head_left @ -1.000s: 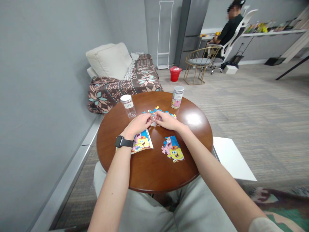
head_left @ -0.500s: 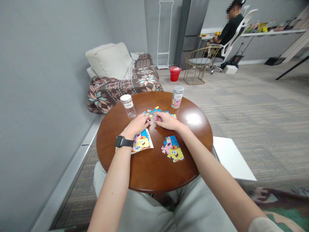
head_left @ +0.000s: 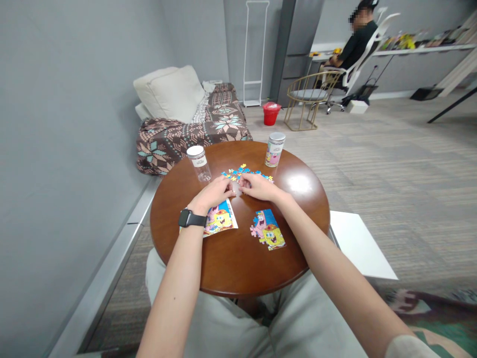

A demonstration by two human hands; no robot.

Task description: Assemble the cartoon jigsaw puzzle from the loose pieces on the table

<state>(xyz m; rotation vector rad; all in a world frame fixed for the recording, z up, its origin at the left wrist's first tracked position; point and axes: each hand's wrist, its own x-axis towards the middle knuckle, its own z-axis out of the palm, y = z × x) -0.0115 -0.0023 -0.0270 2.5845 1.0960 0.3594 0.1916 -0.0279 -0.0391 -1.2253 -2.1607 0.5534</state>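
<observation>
On the round wooden table (head_left: 238,268), my left hand (head_left: 216,192) has its fingers curled, with a small pale puzzle piece (head_left: 234,189) at the fingertips, mostly hidden. My right hand (head_left: 257,186) is closed in a pinch just beside it; what its fingers hold is hidden. Behind both hands lies a scatter of loose puzzle pieces (head_left: 234,173), blue, yellow and pink. A printed cartoon picture sheet (head_left: 222,219) lies partly under my left wrist. A partly joined puzzle (head_left: 270,231) with the same yellow and pink figures rests below my right forearm.
A clear jar with a white lid (head_left: 199,163) stands at the table's back left. A labelled can (head_left: 275,149) stands at the back right. Beyond are a blanket-covered sofa (head_left: 194,129), a red bin (head_left: 271,114), a gold chair (head_left: 311,94) and a seated person (head_left: 359,42).
My left hand's fingertips have shifted slightly, and the piece at them shows less. My right hand keeps its pinch. The joined puzzle and the jars have not moved on the table.
</observation>
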